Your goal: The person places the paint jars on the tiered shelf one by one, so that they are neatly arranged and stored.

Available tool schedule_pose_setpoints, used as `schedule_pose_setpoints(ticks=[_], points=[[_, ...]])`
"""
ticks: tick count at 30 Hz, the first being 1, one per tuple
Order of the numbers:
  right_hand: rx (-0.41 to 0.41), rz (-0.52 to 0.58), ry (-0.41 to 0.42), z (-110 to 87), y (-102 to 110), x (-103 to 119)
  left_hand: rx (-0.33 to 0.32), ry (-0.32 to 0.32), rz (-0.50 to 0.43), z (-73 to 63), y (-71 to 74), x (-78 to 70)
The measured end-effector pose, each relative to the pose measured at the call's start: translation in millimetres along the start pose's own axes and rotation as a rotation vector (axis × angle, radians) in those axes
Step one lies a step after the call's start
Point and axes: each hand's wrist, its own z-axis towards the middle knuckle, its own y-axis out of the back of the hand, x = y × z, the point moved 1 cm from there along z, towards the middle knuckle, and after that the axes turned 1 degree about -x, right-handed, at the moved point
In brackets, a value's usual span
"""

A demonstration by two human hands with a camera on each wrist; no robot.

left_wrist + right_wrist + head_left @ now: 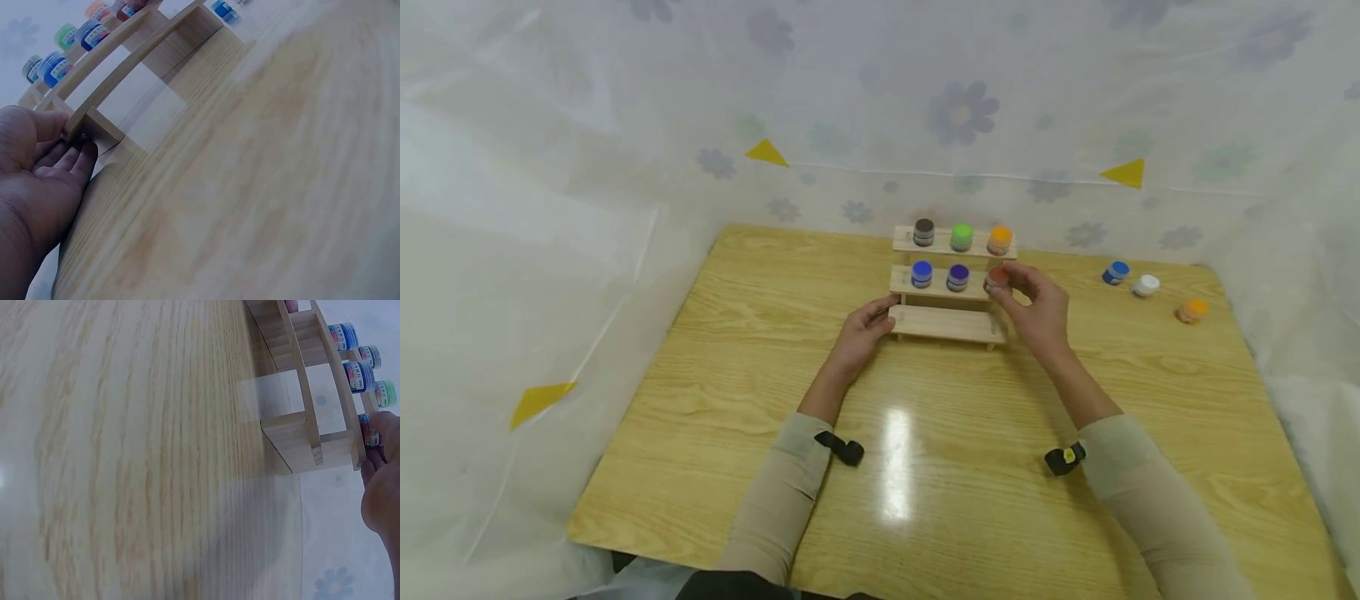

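Observation:
A three-tier wooden display rack [947, 323] stands toward the back of the table. My left hand [859, 337] holds the left end of its lowest shelf, thumb at the upper edge and fingers curled below. At the right end of the middle shelf, my right hand [1037, 312] pinches a small paint jar with a reddish-brown lid [997, 278]. Left of that jar sit a purple-lidded jar [957, 277] and a blue-lidded jar [921, 273]. The top shelf carries a black-lidded jar [923, 232], a green-lidded jar [961, 237] and an orange-lidded jar [999, 240]. The lowest shelf is bare.
Off to the right on the wooden table [760, 333] lie a blue-lidded jar [1116, 272], a white-lidded jar [1146, 286] and another orange-lidded jar [1192, 312]. A flowered white sheet [880, 108] hangs right behind the table and along its sides.

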Motion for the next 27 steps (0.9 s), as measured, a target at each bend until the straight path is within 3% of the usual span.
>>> schedule_pose_setpoints(ticks=[5, 14, 22, 27], points=[[-0.001, 0.012, 0.003, -3.4, 4, 2, 0.000, -0.002, -0.007, 1.3, -1.5, 0.8], [-0.016, 0.055, -0.025, -14.7, 20, 28, -0.017, 0.003, 0.006, 0.3, -1.8, -0.2], [-0.048, 0.037, -0.032, -23.0, 41, 10, -0.007, -0.003, 0.022, -0.9, -4.2, -2.5], [-0.077, 0.014, -0.096, -27.9, 57, 2, -0.015, 0.006, 0.015, -0.3, -3.5, -1.2]])
